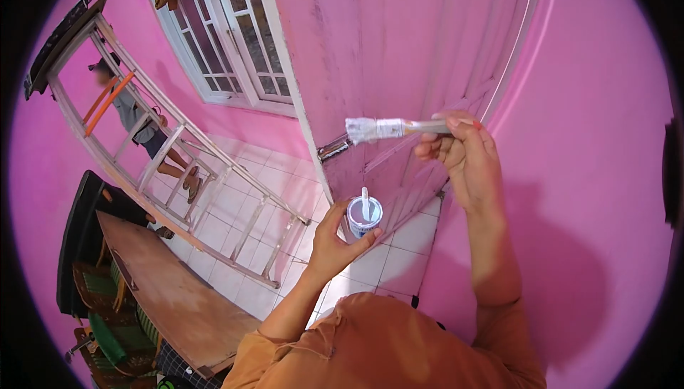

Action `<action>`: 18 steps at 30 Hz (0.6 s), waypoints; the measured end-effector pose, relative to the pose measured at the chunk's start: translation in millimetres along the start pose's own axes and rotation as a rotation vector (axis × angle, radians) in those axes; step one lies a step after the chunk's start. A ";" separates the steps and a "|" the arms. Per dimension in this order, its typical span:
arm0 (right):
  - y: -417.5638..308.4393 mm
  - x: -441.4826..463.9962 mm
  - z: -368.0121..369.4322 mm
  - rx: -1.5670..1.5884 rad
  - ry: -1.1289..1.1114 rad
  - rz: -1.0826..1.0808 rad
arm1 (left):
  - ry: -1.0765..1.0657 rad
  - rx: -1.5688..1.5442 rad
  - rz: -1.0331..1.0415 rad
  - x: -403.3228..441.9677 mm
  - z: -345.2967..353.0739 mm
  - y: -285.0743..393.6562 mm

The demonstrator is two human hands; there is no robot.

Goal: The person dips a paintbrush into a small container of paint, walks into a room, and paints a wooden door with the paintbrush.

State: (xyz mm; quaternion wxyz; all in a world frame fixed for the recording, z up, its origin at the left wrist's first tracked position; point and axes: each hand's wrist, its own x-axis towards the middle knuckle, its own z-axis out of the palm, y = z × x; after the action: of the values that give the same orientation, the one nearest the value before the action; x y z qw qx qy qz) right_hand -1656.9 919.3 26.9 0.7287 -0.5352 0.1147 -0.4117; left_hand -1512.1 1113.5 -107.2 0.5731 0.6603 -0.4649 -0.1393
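Note:
My left hand [333,246] is wrapped round a small paint can [365,224], which is open at the top and has a white stick [365,202] standing in it. Above and to the right, my right hand [463,148] grips the handle of a paintbrush [381,129]. The brush lies level in the air, its white-coated bristles pointing left, apart from the can. Behind both is a pink door [399,40] with streaks and a dark metal lock plate [335,149] on its left edge.
A stepladder [192,132] stands at the left, and a person [149,125] is beyond it. A brown board [171,289] and chairs [107,318] are at the lower left. A pink wall [598,139] rises close on the right. The window [228,40] is behind.

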 end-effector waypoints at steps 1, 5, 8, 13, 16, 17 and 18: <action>-4.8 4.2 6.0 -0.062 -0.017 -0.074 | 0.012 0.015 0.009 -1.5 -0.8 -1.5; -17.9 18.0 21.5 -0.244 -0.108 -0.248 | 0.008 -0.008 -0.019 -9.2 -6.0 -0.3; -28.6 27.3 36.4 -0.341 -0.205 -0.370 | 0.020 0.030 0.001 -16.8 -8.3 -4.3; -65.4 34.4 60.4 -0.490 -0.215 -0.695 | 0.011 0.047 -0.031 -27.9 -10.1 -3.8; -74.0 22.9 52.6 -0.692 -0.185 -0.717 | 0.009 0.026 -0.048 -33.6 -11.2 -7.9; -70.0 16.3 50.3 -0.694 -0.187 -0.721 | 0.010 0.015 -0.051 -35.1 -11.8 -10.7; -62.3 9.1 47.1 -0.746 -0.191 -0.652 | 0.013 0.012 -0.048 -36.7 -12.8 -13.5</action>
State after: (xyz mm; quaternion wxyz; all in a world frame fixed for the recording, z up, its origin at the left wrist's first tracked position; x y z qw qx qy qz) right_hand -1652.2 939.6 102.8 0.3284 -0.8026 0.0136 -0.4978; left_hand -1516.2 1148.8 -128.1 0.5688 0.6755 -0.4459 -0.1459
